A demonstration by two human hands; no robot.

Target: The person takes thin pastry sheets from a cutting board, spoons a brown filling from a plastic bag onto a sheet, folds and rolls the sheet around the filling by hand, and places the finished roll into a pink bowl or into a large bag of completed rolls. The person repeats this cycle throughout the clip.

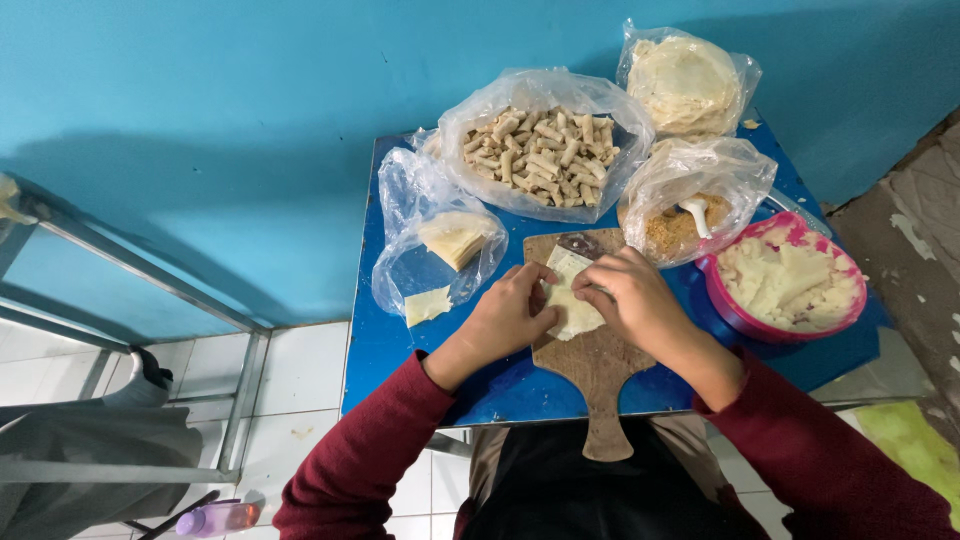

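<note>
A pale thin dough wrapper point(568, 300) lies on a wooden paddle board point(600, 385) on the small blue table point(375, 345). My left hand point(510, 310) pinches the wrapper's left edge with its fingertips. My right hand point(630, 295) presses and folds the right edge. Both hands meet over the wrapper, partly hiding it. Maroon sleeves cover both forearms.
A clear bag of several rolled pieces point(540, 150) sits behind the board. A bag of folded wrappers point(455, 238) lies left, a bag of round sheets point(685, 85) far right, a bag of brown crumbs with a white spoon point(690, 215), and a pink bowl of pale mash point(790, 285).
</note>
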